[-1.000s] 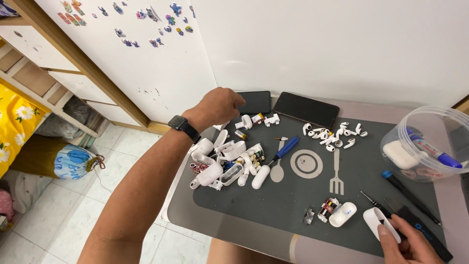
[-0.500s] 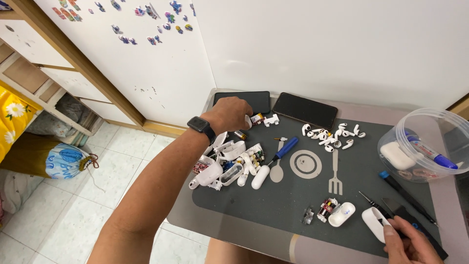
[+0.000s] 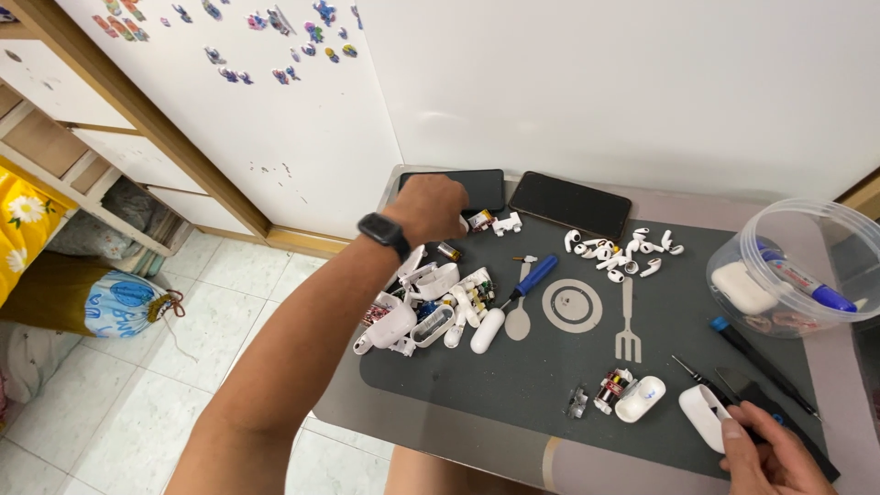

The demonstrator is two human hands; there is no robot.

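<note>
- On the dark grey mat (image 3: 550, 385): a heap of opened white earbud cases (image 3: 431, 307) and scattered earbuds (image 3: 619, 252) lie apart; much looks unsorted
- Far right: clear round tub (image 3: 802, 266), white case and blue marker inside
- Left hand (image 3: 431, 206) loosely curled beside a black phone (image 3: 481, 188), contents cannot tell
- Right hand (image 3: 770, 454) grasps a white case half (image 3: 704, 414) at the near edge
</note>
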